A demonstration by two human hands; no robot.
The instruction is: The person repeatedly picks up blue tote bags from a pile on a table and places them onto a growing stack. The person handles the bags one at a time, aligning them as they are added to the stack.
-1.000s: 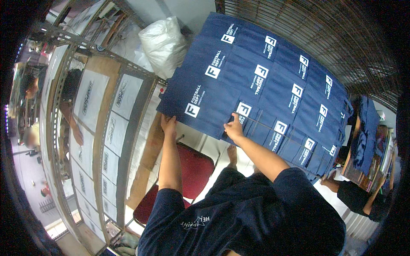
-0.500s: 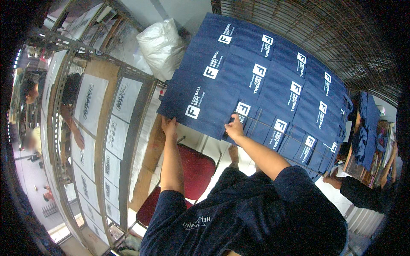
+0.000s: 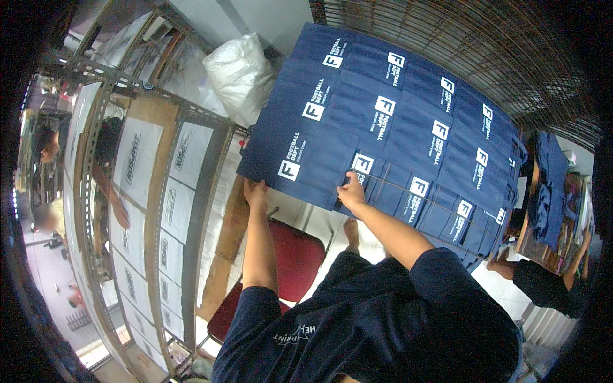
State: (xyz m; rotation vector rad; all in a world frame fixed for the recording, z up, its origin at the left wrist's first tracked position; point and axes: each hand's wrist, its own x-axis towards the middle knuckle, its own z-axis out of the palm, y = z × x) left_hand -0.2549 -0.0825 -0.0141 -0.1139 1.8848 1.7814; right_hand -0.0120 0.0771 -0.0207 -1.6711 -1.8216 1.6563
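Observation:
Navy fabric panels, each with a white printed square and lettering, lie in overlapping rows on a wire rack. The nearest left navy fabric panel lies flat at the end of its row. My left hand grips its near-left corner, the fingers hidden under the cloth. At the same panel's near-right corner, my right hand is closed with thumb and finger pinched on the edge. It sits beside the print of the neighbouring panel, which is partly covered.
A wire rack arches over the far side. A red chair stands below my left forearm. On the left is a long board with white printed sheets; a stuffed white sack sits behind. Other people's limbs show at both sides.
Both hands keep their hold at the panel's near corners, with hardly any shift. The view has tilted slightly. At the left, another person's hand has moved slightly down over the printed sheets.

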